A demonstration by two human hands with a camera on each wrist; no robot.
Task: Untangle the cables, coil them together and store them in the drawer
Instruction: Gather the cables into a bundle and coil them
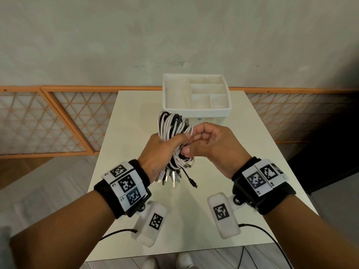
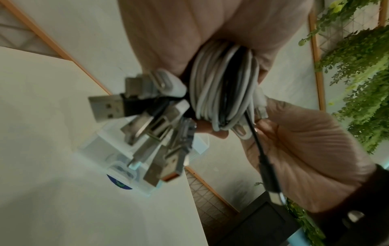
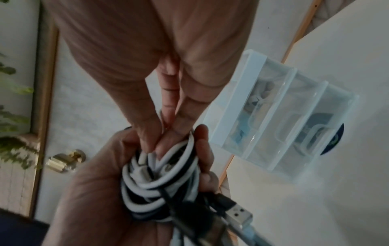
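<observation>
A coiled bundle of white and black cables (image 1: 172, 123) is up in the air above the white table (image 1: 126, 191). My left hand (image 1: 155, 152) grips the bundle round its middle, thumb across the front. Several USB plugs (image 1: 171, 179) hang from its lower end, and a thin black cable (image 1: 191, 180) dangles loose. My right hand (image 1: 188, 144) pinches white strands on the bundle's right side. The left wrist view shows the coil (image 2: 223, 89) and the plugs (image 2: 147, 116) close up. In the right wrist view my fingers (image 3: 168, 129) press into the coil (image 3: 164, 174). The drawer unit (image 1: 196, 110) stands behind.
The drawer unit (image 3: 284, 124) is translucent with three stacked drawers and a white divided tray on top, at the table's far edge. Orange lattice panels (image 1: 48, 121) line the wall behind. A dark object (image 1: 320, 162) stands right of the table. Green foliage (image 2: 357, 74) hangs nearby.
</observation>
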